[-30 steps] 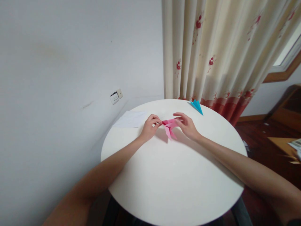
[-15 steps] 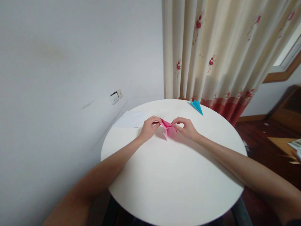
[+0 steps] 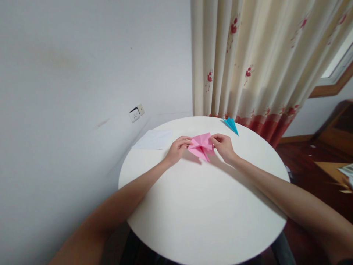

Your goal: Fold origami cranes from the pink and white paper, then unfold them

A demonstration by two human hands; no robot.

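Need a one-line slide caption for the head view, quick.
Left hand and right hand pinch opposite sides of a folded pink paper on a round white table; blue paper model lies beyond.

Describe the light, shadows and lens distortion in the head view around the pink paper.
Head view: soft, even light, no glare on the white table; faint shadows fall toward the camera under the pink paper and along both forearms; the left hand and right hand pinching it look sharp; wide-angle distortion bends the curtain and window frame at the right edge.
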